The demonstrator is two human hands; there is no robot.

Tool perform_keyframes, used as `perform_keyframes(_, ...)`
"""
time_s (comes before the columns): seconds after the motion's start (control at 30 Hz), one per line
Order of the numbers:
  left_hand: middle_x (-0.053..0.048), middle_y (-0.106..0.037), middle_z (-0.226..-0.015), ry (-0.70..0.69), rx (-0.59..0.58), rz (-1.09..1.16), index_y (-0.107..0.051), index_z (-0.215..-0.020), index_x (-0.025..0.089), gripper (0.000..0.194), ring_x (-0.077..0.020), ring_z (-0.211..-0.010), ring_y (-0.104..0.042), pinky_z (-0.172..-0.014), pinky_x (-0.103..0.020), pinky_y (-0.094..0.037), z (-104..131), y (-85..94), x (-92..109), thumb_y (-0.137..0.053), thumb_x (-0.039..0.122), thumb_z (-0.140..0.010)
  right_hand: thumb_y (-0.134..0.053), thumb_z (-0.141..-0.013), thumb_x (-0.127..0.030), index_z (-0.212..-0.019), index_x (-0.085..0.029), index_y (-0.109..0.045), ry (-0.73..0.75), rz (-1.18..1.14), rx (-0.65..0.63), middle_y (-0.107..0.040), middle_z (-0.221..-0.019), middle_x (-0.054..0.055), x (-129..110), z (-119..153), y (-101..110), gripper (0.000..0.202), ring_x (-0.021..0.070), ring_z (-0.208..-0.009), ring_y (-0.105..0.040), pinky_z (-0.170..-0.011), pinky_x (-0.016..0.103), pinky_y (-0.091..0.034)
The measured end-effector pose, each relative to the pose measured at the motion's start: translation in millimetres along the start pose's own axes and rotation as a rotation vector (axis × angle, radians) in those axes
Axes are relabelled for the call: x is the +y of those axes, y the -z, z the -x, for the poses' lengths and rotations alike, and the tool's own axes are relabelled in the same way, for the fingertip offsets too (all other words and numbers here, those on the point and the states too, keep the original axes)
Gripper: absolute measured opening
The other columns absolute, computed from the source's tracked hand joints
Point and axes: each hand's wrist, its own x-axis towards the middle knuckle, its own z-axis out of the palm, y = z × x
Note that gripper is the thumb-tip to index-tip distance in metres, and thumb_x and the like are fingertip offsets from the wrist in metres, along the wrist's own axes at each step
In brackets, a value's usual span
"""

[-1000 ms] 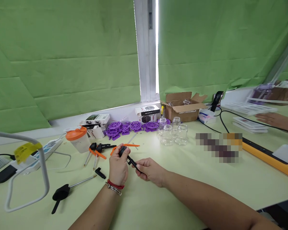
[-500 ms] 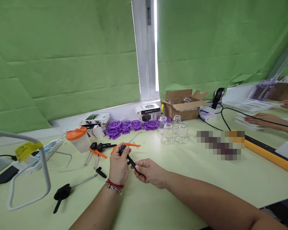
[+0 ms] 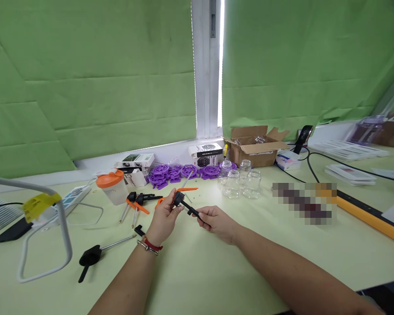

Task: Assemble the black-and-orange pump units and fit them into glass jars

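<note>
Between my fingers is a black round-headed part [image 3: 178, 199] with a short stretch of metal rod showing. My left hand [image 3: 164, 221] pinches its head end, with a bracelet and a red band at the wrist. My right hand [image 3: 215, 222] grips the slim black piece [image 3: 193, 211] at the other end of the rod. Just behind my left hand an orange lever [image 3: 188, 189] sticks out; whether it joins the held part is unclear. Left of my hands, a similar black part with a metal rod [image 3: 90, 255] lies on the table, and a small black elbow-shaped piece [image 3: 139, 230] is partly hidden by my wrist.
Black parts with orange levers [image 3: 136, 199] lie beside an orange-lidded cup [image 3: 113, 186]. Purple plastic wheels [image 3: 170, 173], several glass jars [image 3: 232, 183] and an open carton [image 3: 256, 151] stand at the back. A grey metal frame [image 3: 67, 245] is at left, with cables at right.
My hands have shifted slightly right and the head of the held part has turned, baring metal rod between its black ends. Another person's hands have left the right side.
</note>
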Motion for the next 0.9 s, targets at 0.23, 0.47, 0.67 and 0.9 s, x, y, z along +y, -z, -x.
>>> perform_keyframes(0.23,-0.010,-0.061,-0.113,-0.018,0.017,0.001,-0.035,-0.136,0.021,0.066,-0.0203,-0.099,-0.057,-0.087,-0.038,-0.045,3,-4.0,-4,-0.060,0.026,-0.075,-0.059,-0.076,-0.044,-0.092,-0.014,-0.066,0.001,0.012,-0.007,-0.047,-0.060,-0.002,0,0,4,0.035,0.0045,-0.047,-0.028,-0.048,0.023,-0.017)
perform_keyframes(0.47,-0.009,-0.060,-0.112,-0.040,0.031,0.031,-0.035,-0.136,0.021,0.067,-0.0198,-0.101,-0.055,-0.087,-0.036,-0.046,3,-8.0,-5,-0.061,0.025,-0.074,-0.060,-0.075,-0.047,-0.090,-0.013,-0.065,-0.023,-0.030,0.026,-0.046,-0.060,-0.003,1,1,2,0.037,0.0039,-0.046,-0.028,-0.046,0.021,-0.014)
perform_keyframes(0.67,-0.008,-0.061,-0.110,0.055,0.100,0.062,-0.040,-0.133,0.021,0.065,-0.0163,-0.085,-0.059,-0.080,-0.035,-0.049,6,-14.2,6,-0.062,0.025,-0.072,-0.060,-0.073,-0.048,-0.089,-0.013,-0.064,-0.011,-0.015,0.058,-0.045,-0.057,-0.004,1,-1,1,0.039,0.0037,-0.046,-0.027,-0.046,0.021,-0.015)
perform_keyframes(0.9,-0.009,-0.062,-0.110,0.062,0.113,0.106,-0.043,-0.130,0.020,0.064,-0.0196,-0.096,-0.058,-0.083,-0.036,-0.048,4,-16.6,2,-0.064,0.025,-0.070,-0.060,-0.073,-0.048,-0.087,-0.013,-0.063,-0.025,-0.026,0.053,-0.046,-0.058,-0.004,2,-2,3,0.038,0.0036,-0.045,-0.027,-0.045,0.021,-0.014)
